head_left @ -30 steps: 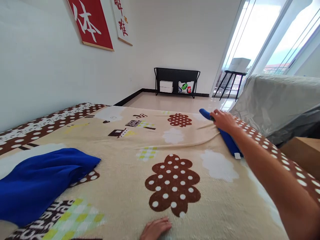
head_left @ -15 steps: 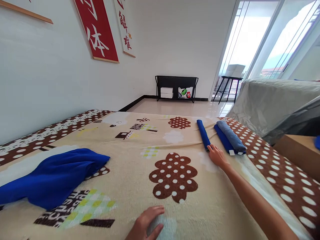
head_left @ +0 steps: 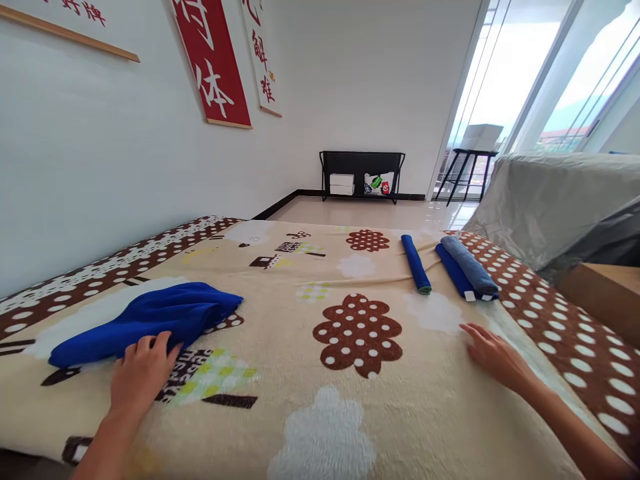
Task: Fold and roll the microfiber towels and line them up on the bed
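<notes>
A loose blue cloth (head_left: 150,317) lies crumpled on the left of a patterned beige blanket (head_left: 320,347). My left hand (head_left: 143,370) rests at the cloth's near edge with its fingers spread, touching it. My right hand (head_left: 497,357) lies flat and open on the blanket at the right, holding nothing. Farther back on the right lie three rolled towels side by side: a blue roll (head_left: 416,263), another blue roll (head_left: 454,272) and a grey-blue roll (head_left: 471,267) on its right.
A grey covered sofa (head_left: 555,203) and a wooden surface (head_left: 607,297) stand to the right. A white wall with red banners (head_left: 213,63) runs along the left. A black rack (head_left: 363,173) and a black stool (head_left: 470,170) stand at the far end near the windows.
My right hand let go of a blue roll beside the others and drew back toward me. My left hand moved left across the blanket to the loose blue cloth.
</notes>
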